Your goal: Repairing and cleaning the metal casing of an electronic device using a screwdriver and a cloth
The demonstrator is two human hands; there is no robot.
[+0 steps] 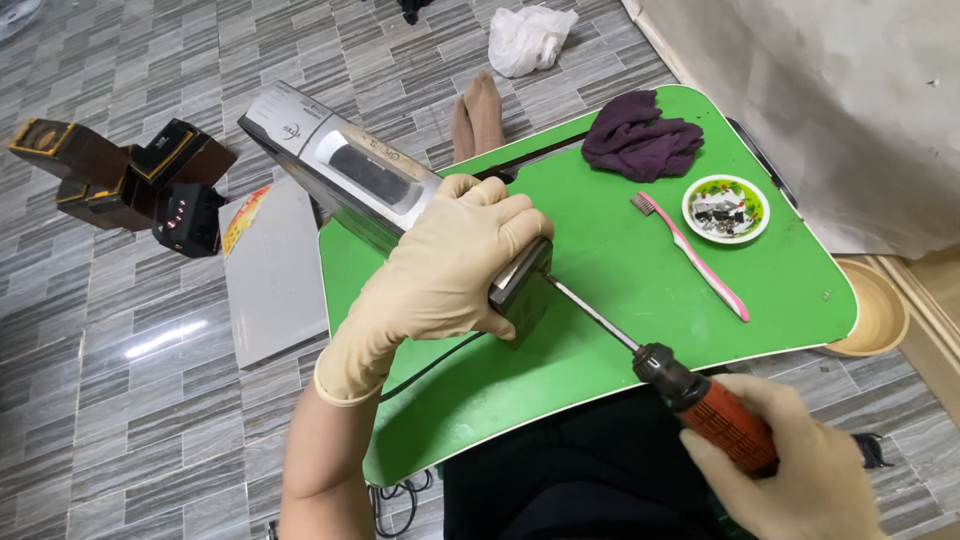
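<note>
Left hand (450, 265): clenched around silver appliance (350, 175), tilted over green desk (620, 290).
Right hand (790, 465): gripped orange-handled screwdriver (640, 355), tip at appliance's end.

Flat grey box (272, 270) on floor, just left of green worktop (780, 290), w/ red-yellow label patch (243, 216) at its upper left corner. Silver appliance (350, 170) lying tilted across worktop's left edge: dark oblong window/display panel (370, 172) on top face, small logo mark (291, 129) near far end. Print too small to tell. No signs.
</note>
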